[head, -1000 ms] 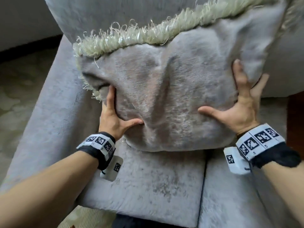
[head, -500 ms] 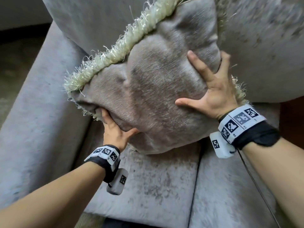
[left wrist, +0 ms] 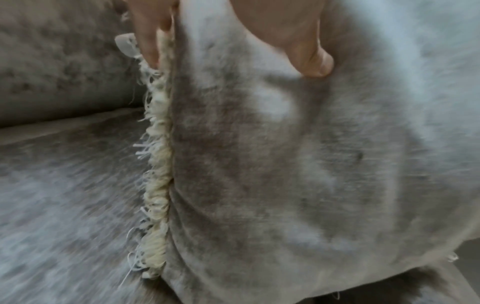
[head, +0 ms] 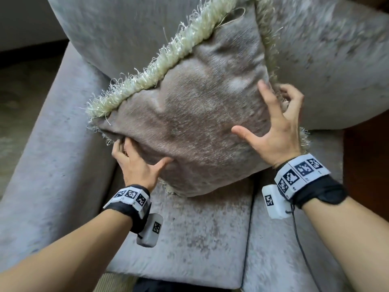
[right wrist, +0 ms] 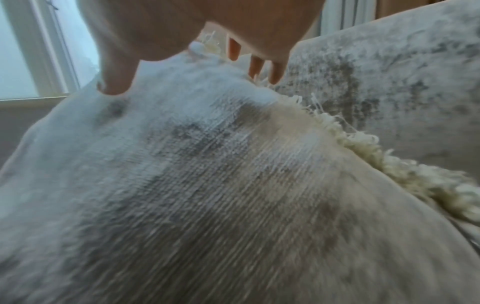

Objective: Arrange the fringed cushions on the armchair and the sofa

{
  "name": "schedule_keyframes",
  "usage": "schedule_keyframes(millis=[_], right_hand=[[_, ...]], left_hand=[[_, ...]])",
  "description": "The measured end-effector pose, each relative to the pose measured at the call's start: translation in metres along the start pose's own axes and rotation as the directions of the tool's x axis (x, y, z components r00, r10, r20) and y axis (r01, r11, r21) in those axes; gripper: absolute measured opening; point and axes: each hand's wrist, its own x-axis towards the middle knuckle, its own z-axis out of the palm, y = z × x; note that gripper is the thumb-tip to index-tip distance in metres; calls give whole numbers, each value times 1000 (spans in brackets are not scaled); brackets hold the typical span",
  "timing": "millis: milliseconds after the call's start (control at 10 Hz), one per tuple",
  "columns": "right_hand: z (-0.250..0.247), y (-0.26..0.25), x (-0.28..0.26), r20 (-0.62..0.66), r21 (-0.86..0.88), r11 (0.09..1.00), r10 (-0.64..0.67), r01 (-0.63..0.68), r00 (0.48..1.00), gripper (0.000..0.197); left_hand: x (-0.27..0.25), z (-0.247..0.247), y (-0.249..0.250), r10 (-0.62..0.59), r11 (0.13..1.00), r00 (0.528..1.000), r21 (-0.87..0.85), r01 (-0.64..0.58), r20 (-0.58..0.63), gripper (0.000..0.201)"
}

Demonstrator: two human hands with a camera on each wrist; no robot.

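Note:
A taupe cushion (head: 189,127) with a cream fringe (head: 160,66) stands tilted on one corner on the grey sofa seat (head: 189,239), leaning against the backrest (head: 117,34). My left hand (head: 136,165) grips its lower left edge, thumb on the front and fingers tucked behind. My right hand (head: 271,131) holds the right edge: the thumb and forefinger press the face and the other fingers curl into the fringe. The left wrist view shows the cushion (left wrist: 285,164) and its fringe (left wrist: 155,185) under my thumb (left wrist: 311,61). The right wrist view shows the cushion (right wrist: 207,185) below my right hand (right wrist: 194,30).
The sofa's armrest (head: 52,165) runs along the left, with pale carpet (head: 21,91) beyond it. A large back cushion (head: 336,60) sits behind on the right. A strip of dark wood (head: 366,154) shows at the far right. The right wrist view shows a window (right wrist: 26,51).
The cushion has turned from level onto its corner. My right hand's outer fingers have curled over the right fringe. My left hand's fingers have slipped behind the lower left edge.

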Motion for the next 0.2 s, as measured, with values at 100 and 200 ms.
schedule_keyframes(millis=[100, 200], right_hand=[[-18, -12, -22, 62, -19, 977, 212, -211, 975, 88], [-35, -22, -42, 170, -109, 933, 357, -343, 919, 82]], left_hand=[[-1, -20, 28, 118, 984, 991, 139, -109, -61, 124], [-9, -40, 61, 251, 952, 968, 185, -243, -19, 109]])
